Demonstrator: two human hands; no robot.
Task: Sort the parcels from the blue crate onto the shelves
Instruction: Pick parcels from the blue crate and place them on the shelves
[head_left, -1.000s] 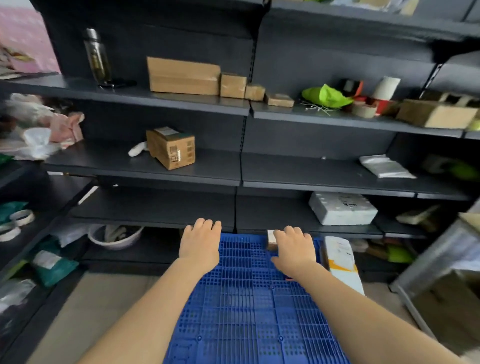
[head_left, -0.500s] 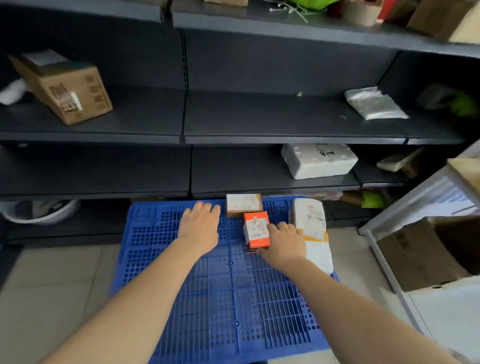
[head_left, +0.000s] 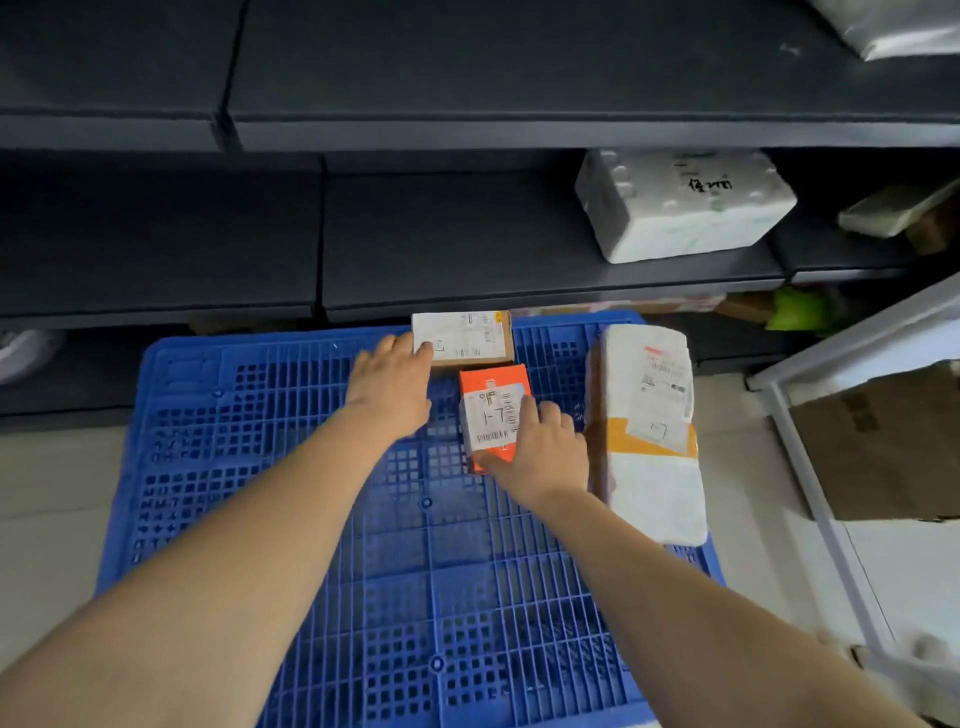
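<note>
Directly under the head camera lies the blue crate (head_left: 322, 519). At its far edge the left hand (head_left: 392, 382), fingers straight, touches the brown box (head_left: 467, 340). Nearer the crate's middle the right hand (head_left: 543, 449) grips the orange box (head_left: 493, 402) between thumb and fingers. On the crate's right side lies a long white parcel (head_left: 652, 441). Beyond the crate, a shelf (head_left: 467, 260) carries a white foam box (head_left: 680, 202).

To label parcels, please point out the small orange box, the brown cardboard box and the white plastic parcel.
Small orange box (head_left: 491, 415), head view, white label.
Brown cardboard box (head_left: 462, 338), head view, white label.
White plastic parcel (head_left: 657, 488), head view, lower wrap.
</note>
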